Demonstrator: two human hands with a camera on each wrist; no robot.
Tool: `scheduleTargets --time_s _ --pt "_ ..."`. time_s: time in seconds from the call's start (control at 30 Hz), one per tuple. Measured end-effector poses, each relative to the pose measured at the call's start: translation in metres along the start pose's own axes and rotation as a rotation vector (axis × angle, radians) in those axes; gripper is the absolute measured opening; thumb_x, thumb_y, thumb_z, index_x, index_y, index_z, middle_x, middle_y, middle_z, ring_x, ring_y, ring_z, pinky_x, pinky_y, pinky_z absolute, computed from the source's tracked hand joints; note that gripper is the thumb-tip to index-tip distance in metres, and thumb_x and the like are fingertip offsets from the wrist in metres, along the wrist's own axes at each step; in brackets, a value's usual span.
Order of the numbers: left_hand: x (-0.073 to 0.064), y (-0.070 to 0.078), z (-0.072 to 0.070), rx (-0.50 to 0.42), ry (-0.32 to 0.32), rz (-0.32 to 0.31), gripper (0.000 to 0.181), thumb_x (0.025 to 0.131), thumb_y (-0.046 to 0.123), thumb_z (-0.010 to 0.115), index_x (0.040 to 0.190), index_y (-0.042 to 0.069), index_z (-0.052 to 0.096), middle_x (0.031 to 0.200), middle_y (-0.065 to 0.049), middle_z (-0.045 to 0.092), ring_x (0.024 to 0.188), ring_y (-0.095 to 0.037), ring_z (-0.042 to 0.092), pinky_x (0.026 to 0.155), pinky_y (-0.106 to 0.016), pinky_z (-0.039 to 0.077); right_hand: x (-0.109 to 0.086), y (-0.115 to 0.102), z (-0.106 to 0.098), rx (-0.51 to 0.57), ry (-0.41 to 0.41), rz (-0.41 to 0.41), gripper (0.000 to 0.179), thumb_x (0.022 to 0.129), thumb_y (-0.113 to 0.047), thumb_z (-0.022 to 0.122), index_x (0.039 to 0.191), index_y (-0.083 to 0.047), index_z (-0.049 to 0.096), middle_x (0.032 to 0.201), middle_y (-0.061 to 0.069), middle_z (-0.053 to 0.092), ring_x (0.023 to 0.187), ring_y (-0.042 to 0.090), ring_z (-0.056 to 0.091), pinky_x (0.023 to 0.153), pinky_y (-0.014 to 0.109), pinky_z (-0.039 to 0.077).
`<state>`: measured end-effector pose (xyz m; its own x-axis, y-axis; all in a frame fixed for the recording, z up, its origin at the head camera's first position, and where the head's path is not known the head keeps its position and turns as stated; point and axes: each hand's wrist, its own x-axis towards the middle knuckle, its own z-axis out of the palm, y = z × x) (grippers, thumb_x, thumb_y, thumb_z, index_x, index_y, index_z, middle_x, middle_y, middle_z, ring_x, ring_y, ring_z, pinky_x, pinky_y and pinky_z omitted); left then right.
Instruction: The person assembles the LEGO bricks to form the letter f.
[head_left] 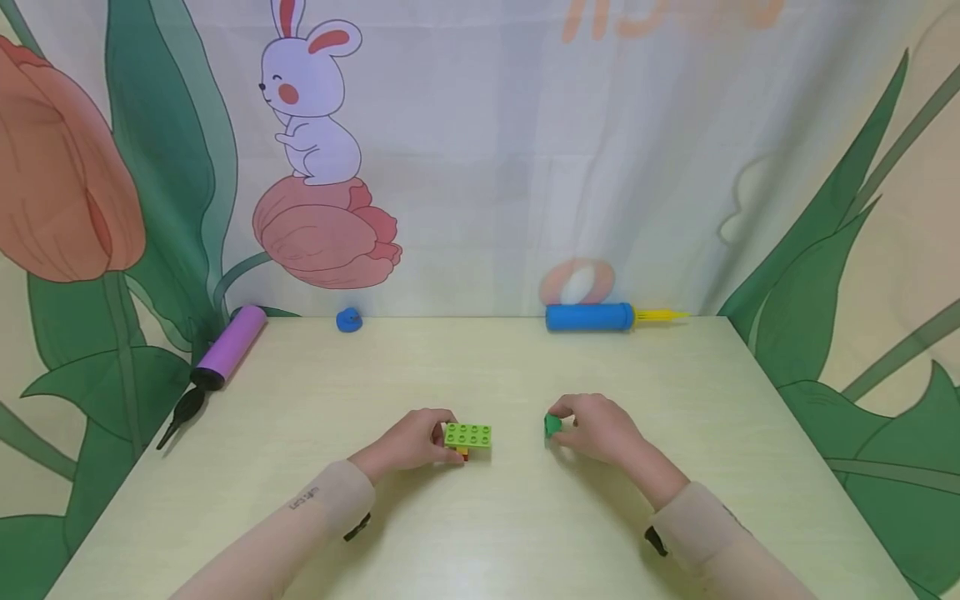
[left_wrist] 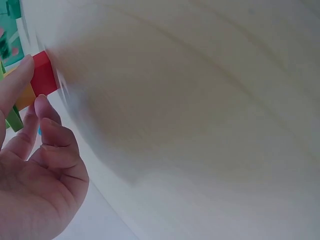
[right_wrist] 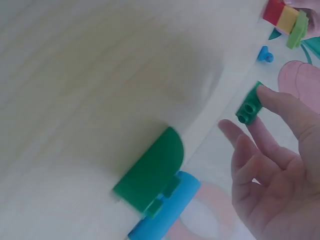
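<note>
Pale beige cloth sleeves [head_left: 270,529] come closest to me, my left at eight o'clock and my right at four, taking the dial's centre midway between my hands. At nine o'clock my left hand [head_left: 408,437] pinches a stack of plastic toy bricks between thumb and index finger, the other fingers loosely bent. On top sits a flat lime-green studded plate [head_left: 468,436], under it a square yellow brick [left_wrist: 27,95], and lowest a red brick [left_wrist: 44,75]; I cannot tell whether the red end touches the table. At three o'clock, well apart from the stack, my right hand [head_left: 600,429] pinches a small green plastic brick [right_wrist: 249,105], two studs showing. Near it, the right wrist view catches a larger green plastic block [right_wrist: 150,170] with a rounded end and two studs; I cannot tell how it is supported.

Further out on the pale wood-grained table [head_left: 495,525], a purple cylindrical pump [head_left: 236,342] with a black nozzle lies between nine and ten, a small blue toy [head_left: 348,320] at ten, and a blue cylindrical pump [head_left: 588,317] with a yellow nozzle at one. Beyond hangs a white printed curtain [head_left: 480,167], a rabbit [head_left: 315,92] on it towards eleven.
</note>
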<state>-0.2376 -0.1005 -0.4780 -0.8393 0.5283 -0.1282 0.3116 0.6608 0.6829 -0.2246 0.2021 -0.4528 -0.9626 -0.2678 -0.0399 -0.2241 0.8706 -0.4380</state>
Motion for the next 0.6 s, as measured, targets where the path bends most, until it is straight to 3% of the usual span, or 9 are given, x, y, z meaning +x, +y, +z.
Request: scheduleTargets --time_s 0.27,0.6 --pt "-0.001 0.0 0.0 0.009 0.003 0.001 0.045 0.078 0.023 0.082 0.115 0.007 0.061 0.07 -0.002 0.053 0.063 -0.012 0.045 0.058 -0.028 0.037 0.008 -0.013 -0.001 0.118 0.099 -0.07 0.035 0.083 -0.022 0.078 0.115 -0.017 0.065 0.1 -0.005 0.067 0.066 0.01 0.053 0.055 0.028 0.043" --pt "0.001 -0.001 0.0 0.018 0.002 0.006 0.044 0.078 0.024 0.082 0.114 0.007 0.062 0.07 -0.001 0.053 0.063 -0.012 0.045 0.058 -0.027 0.037 0.011 -0.032 0.0 0.21 0.117 -0.245 0.039 0.091 -0.021 0.068 0.128 -0.014 0.059 0.106 -0.002 0.057 0.066 0.013 0.048 0.057 0.027 0.044"
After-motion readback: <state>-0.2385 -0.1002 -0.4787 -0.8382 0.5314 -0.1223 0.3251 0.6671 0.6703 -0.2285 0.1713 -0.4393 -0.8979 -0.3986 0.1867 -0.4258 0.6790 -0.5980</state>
